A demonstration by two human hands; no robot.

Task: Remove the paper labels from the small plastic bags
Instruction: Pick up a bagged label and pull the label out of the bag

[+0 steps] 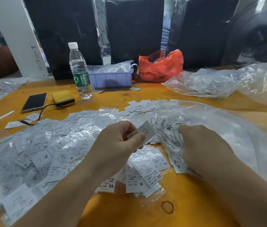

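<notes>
Rubber band nearest | left hand pinches label | right hand grips bag (crumpled)

The scene is viewed by a single wide-angle camera worn on the head, aimed forward and steeply down over the near edge of the orange table. The left hand and right hand are seen close below the lens, with both forearms entering from the bottom edge. The table's far edge and the dark wrapped bundles behind it are caught at the top, bowed by the lens.
</notes>
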